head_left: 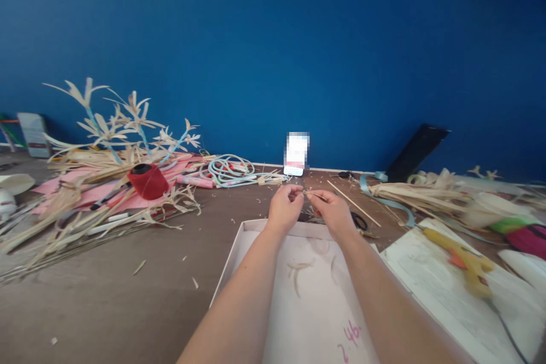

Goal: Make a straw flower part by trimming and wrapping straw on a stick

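Observation:
Both of my hands are raised over the far edge of a shallow white box point(226, 273), fingertips almost meeting. My right hand point(333, 211) pinches a thin pale strip point(314, 194) that looks like dried plant fibre. My left hand point(285, 207) is closed in a pinch at the strip's other end; whatever lies between its fingertips is too small to make out. In the box lie a few curled pale scraps point(295, 277), and pink handwriting marks its floor. Black-handled scissors point(359, 220) sit partly hidden beside my right wrist.
A lit phone point(296, 153) leans on the blue wall. On the left are pale fibre flowers point(139, 111), a red thread spool point(148, 181) and coiled light-blue cord point(230, 170). To the right, a yellow glue gun point(463, 259) rests on paper near bundled strips point(409, 193).

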A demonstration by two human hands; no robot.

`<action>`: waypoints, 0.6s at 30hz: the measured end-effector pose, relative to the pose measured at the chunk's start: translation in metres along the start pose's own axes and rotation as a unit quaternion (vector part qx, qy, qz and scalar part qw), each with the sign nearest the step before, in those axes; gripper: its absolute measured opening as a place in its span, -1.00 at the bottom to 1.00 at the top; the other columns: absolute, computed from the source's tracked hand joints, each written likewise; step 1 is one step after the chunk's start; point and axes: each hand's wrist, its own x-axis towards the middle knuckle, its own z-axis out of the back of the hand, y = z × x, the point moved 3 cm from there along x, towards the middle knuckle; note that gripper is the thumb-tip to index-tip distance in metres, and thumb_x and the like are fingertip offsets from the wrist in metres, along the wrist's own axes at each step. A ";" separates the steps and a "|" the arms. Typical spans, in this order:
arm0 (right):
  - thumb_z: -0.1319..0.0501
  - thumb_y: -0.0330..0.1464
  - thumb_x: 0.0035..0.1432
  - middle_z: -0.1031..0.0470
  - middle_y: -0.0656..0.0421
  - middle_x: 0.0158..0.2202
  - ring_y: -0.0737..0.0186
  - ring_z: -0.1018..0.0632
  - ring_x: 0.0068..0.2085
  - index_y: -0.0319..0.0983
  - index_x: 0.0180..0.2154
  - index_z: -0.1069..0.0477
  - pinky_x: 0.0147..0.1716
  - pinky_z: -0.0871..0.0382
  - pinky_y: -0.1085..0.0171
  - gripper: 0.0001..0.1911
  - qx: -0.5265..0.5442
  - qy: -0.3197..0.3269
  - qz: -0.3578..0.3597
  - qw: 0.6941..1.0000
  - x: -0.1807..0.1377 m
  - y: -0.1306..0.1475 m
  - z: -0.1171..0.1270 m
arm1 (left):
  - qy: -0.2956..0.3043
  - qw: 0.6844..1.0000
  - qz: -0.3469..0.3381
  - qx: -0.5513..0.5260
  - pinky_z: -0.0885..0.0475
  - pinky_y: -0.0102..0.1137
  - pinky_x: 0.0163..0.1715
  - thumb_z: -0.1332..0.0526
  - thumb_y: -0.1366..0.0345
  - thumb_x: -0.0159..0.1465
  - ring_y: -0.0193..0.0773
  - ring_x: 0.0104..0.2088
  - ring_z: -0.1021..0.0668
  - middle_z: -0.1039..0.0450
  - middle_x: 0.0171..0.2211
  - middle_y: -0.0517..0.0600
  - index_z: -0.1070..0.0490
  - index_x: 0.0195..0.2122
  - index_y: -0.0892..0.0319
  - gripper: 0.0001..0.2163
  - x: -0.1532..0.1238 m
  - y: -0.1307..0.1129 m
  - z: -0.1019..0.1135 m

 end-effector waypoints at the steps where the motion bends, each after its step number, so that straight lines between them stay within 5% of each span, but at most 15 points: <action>1: -0.23 -0.12 -0.12 -0.40 0.22 -0.59 0.37 -0.33 -0.62 -0.27 -0.35 -0.49 -0.61 -0.23 0.35 -0.63 -0.001 0.001 0.004 1.000 0.000 0.000 0.000 | 0.003 1.000 0.000 0.000 -0.33 -0.49 -0.36 -0.14 0.31 0.12 -0.39 -0.41 -0.43 -0.46 -0.32 -0.01 -0.43 -0.23 0.20 -0.79 0.000 0.000 0.000; 18: -0.17 -0.26 -0.07 -0.53 0.12 -0.44 0.19 -0.49 -0.42 -0.25 -0.43 -0.49 -0.41 -0.32 0.27 -0.79 -0.104 -0.010 0.096 0.990 0.002 -0.002 -0.004 | -0.010 0.970 -0.033 0.243 -0.25 -0.46 -0.41 -0.12 0.25 0.15 -0.35 -0.41 -0.42 -0.41 -0.34 -0.06 -0.35 -0.39 0.12 -0.91 -0.009 -0.007 -0.002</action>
